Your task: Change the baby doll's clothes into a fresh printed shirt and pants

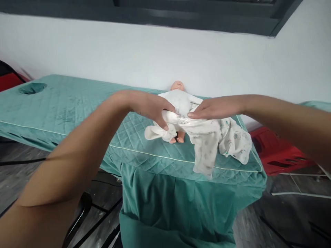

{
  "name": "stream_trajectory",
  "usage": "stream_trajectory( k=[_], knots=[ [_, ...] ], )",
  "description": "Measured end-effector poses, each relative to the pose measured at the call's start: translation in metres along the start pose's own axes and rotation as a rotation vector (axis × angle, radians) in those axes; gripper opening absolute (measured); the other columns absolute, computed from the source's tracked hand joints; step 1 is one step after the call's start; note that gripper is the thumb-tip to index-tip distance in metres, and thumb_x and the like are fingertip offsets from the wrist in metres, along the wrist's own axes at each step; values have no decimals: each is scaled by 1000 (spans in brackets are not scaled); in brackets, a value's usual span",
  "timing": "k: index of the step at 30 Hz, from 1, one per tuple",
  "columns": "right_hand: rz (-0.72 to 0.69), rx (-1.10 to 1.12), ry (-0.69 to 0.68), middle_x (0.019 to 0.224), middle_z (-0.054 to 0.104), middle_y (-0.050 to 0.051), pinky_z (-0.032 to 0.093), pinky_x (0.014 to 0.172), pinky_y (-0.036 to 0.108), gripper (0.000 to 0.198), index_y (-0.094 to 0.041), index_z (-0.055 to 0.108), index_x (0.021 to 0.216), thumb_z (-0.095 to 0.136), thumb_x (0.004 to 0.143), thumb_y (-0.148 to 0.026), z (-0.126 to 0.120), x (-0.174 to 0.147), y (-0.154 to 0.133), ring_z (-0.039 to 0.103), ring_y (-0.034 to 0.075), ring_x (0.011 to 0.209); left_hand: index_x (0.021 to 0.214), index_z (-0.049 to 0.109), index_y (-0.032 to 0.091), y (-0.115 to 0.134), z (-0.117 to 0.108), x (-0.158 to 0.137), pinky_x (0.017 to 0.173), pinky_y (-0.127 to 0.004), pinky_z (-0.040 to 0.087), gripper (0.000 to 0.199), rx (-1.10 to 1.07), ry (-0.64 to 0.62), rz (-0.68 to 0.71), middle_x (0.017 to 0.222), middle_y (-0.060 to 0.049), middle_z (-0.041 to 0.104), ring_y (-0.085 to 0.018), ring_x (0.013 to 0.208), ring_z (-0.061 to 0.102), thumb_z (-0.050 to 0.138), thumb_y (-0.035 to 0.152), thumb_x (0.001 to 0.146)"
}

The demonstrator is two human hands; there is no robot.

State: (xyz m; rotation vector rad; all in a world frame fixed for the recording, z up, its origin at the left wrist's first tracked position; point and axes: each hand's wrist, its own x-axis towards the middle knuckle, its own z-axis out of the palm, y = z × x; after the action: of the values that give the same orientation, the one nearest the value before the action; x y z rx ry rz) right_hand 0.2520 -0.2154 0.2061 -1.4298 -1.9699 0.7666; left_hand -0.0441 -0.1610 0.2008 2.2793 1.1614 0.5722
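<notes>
A baby doll (177, 85) in a white top (179, 100) lies on its back with its head toward the wall. Its bare feet show below the cloth. Across its legs lies a white printed baby garment (207, 129), its right part spread over the bed and hanging past the front edge. My left hand (153, 107) holds a bunched part of the garment between thumb and fingers, by the doll's left-hand side in view. My right hand (213, 107) grips the garment near the doll's middle, thumb toward the left hand; its other fingers are mostly hidden.
The doll rests on a bed with a green quilted cover (124, 137), which has a face hole (32, 88) at the far left. A white wall (103, 51) stands behind. A red plastic object (279, 151) is beyond the right end. A green cloth (176, 210) hangs in front.
</notes>
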Motion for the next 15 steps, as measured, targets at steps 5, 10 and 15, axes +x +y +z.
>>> stream_trajectory(
  k=[5, 10, 15],
  knots=[
    [-110, -18, 195, 85, 70, -2, 57, 74, 38, 46, -19, 66, 68, 75, 74, -64, -10, -4, 5, 69, 23, 93, 80, 69, 22, 11, -4, 21, 98, -47, 45, 16, 30, 30, 52, 75, -2, 56, -33, 103, 64, 77, 25, 65],
    [-128, -131, 203, 104, 71, -3, 56, 76, 35, 53, -15, 66, 70, 64, 82, -66, -20, -6, -13, 69, 23, 105, 83, 66, 18, 69, -17, -3, 103, -49, 42, 11, 141, 97, 122, 85, -2, 55, -36, 116, 60, 68, 20, 72],
    [-153, -203, 164, 124, 67, -3, 49, 80, 30, 77, -4, 67, 69, 21, 95, -60, -41, 2, -66, 67, 19, 113, 81, 61, 5, 133, -46, -51, 94, -45, 41, 24, 409, -7, 318, 83, 0, 49, -27, 106, 65, 42, 19, 86]
  ],
)
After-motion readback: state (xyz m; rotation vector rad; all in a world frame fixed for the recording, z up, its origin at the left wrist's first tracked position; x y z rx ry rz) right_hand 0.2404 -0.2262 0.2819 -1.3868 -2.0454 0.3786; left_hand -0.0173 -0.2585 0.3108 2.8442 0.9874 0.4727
